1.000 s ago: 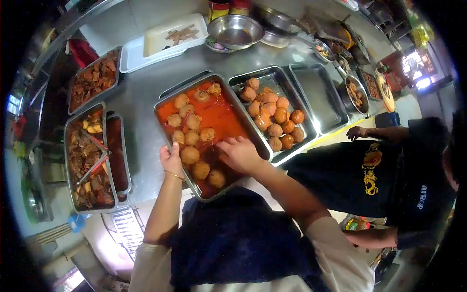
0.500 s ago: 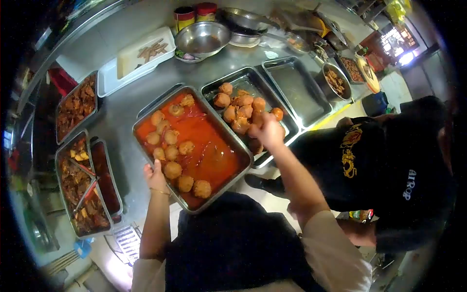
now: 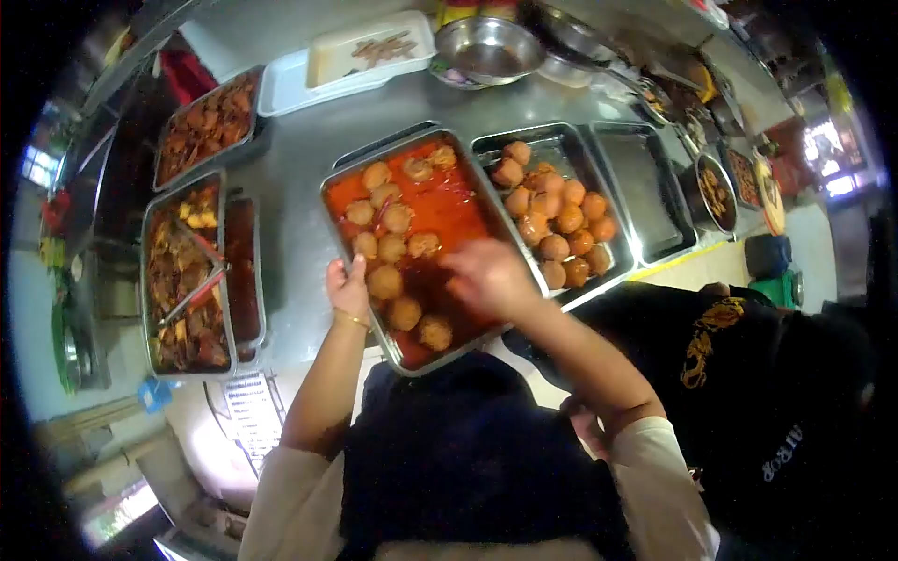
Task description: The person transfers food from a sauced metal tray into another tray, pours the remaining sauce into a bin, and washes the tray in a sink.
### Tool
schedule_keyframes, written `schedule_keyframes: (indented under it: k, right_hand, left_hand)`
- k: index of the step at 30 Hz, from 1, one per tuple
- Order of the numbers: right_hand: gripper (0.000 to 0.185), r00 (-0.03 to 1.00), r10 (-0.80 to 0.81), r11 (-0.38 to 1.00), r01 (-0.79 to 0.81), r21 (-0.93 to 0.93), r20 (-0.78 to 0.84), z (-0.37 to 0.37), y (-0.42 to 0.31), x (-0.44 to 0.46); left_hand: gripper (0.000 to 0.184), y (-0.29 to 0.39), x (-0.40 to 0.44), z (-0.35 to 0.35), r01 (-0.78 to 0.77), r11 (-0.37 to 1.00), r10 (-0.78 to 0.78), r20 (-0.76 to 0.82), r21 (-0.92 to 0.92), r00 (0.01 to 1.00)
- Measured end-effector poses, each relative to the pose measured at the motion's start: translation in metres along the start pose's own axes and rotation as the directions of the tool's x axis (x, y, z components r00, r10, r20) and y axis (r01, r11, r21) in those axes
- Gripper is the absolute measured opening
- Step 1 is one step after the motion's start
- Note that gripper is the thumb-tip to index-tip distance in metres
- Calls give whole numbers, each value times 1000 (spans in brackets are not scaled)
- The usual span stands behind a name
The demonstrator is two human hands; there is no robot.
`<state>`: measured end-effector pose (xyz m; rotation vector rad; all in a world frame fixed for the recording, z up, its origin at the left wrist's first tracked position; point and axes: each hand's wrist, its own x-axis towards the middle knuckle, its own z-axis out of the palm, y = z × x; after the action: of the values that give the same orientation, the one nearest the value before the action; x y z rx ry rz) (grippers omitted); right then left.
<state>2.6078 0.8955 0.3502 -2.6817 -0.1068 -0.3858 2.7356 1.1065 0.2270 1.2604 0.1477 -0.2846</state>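
Observation:
A deep metal tray of red-orange sauce stands in front of me, with brown round balls, probably braised eggs or meatballs, along its left side. My left hand grips the tray's left rim, thumb on top. Over the right part of the sauce is my right hand, fingers curled downward and blurred; whether anything is in them I cannot tell. Just right of it, a second metal tray holds a pile of similar orange-brown balls.
A shallow metal tray lies farther right, beside a pot of food. Trays of dark braised meat stand at left, one with red-handled tongs. Behind are a white tray and a steel bowl. A person in black is close at right.
My right hand has moved left from the ball pile to over the sauce tray. My left hand stays on the rim. The camera view has shifted, so the trays appear farther right.

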Motion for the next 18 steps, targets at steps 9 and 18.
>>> schedule_keyframes:
  k: [9,18]
  right_hand:
    - [40,955,126,966,-57,-253,267,68,-75,12]
    - [49,935,216,946,-129,-299,280,54,-52,16]
  left_hand:
    - [16,4,-1,5,26,999,-27,-38,-30,999]
    - [19,-25,15,-18,-47,996,48,-18,78,999]
